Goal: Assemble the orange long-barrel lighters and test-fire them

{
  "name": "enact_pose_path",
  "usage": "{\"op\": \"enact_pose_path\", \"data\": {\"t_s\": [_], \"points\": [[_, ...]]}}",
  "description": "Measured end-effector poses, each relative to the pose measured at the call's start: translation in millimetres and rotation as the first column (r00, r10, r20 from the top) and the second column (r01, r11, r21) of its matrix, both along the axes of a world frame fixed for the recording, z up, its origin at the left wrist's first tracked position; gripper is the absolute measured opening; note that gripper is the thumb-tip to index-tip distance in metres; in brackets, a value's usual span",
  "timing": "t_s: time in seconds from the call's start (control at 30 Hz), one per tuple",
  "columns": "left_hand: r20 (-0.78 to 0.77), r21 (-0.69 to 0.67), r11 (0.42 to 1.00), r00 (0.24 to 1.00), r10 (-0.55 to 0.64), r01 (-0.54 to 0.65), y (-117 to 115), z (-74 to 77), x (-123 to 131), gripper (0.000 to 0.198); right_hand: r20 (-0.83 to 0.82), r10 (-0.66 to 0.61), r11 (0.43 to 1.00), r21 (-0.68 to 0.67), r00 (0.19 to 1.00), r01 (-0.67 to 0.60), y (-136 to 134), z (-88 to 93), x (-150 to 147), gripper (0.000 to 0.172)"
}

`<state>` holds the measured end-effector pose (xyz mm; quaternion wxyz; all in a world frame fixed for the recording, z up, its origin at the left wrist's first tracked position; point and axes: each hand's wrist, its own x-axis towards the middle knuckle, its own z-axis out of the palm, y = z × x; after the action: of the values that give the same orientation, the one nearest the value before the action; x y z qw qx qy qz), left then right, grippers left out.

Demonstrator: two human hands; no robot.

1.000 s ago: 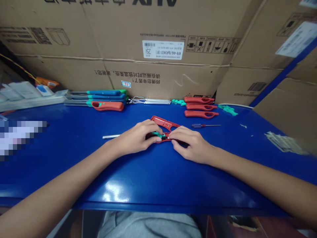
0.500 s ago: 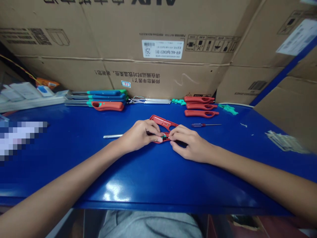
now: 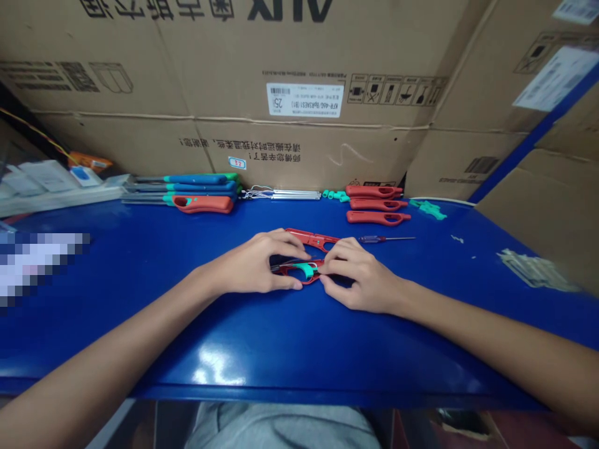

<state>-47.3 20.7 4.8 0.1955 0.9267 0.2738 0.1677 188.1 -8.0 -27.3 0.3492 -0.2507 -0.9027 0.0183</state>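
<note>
My left hand [image 3: 255, 265] and my right hand [image 3: 358, 274] meet in the middle of the blue table [image 3: 290, 337], both gripping a red plastic handle shell [image 3: 299, 272] that lies flat. A green trigger piece [image 3: 307, 269] sits in the shell between my fingertips. My left fingers curl over the shell's left part; my right thumb and forefinger pinch its right end. A second red shell half [image 3: 312, 237] lies just behind my hands. The metal tube seen earlier to the left is hidden by my left hand.
A small screwdriver [image 3: 386, 239] lies right of the hands. Three red handles [image 3: 377, 204] and loose green parts [image 3: 428, 207] sit at the back right. Blue and red finished lighters [image 3: 191, 189] and metal tubes [image 3: 285, 194] line the back. Cardboard boxes [image 3: 299, 93] wall the rear.
The shell in my hands has slid slightly toward me, and my fingers have parted so the green trigger piece shows. The metal tube to the left is no longer visible.
</note>
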Motion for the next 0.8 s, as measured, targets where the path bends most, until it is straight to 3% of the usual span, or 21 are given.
{"op": "enact_pose_path", "data": {"t_s": [0.13,0.27,0.5,0.67,0.8], "points": [[-0.021,0.045,0.998,0.999,0.048,-0.047,2,3.7,-6,0.033,0.000,0.012,1.000,0.022,1.000,-0.012,0,-0.6,0,0.015],[-0.054,0.077,0.997,0.998,0.019,-0.015,0,4.5,-7,0.026,-0.011,0.016,1.000,0.023,1.000,-0.016,0,-1.0,1,0.014],[-0.068,0.033,0.999,0.998,-0.010,0.013,-3,8.2,-3,0.020,-0.010,0.035,0.996,-0.081,0.999,-0.036,-2,1.9,2,0.021],[-0.237,0.020,0.982,0.953,0.188,-0.188,-2,21.7,-18,0.033,0.021,0.022,0.989,-0.143,1.000,-0.019,-1,2.5,2,0.024],[-0.333,-0.062,0.978,0.928,0.170,-0.201,2,25.9,-27,0.020,0.022,0.017,0.987,-0.160,1.000,-0.013,0,1.6,2,0.024]]}}
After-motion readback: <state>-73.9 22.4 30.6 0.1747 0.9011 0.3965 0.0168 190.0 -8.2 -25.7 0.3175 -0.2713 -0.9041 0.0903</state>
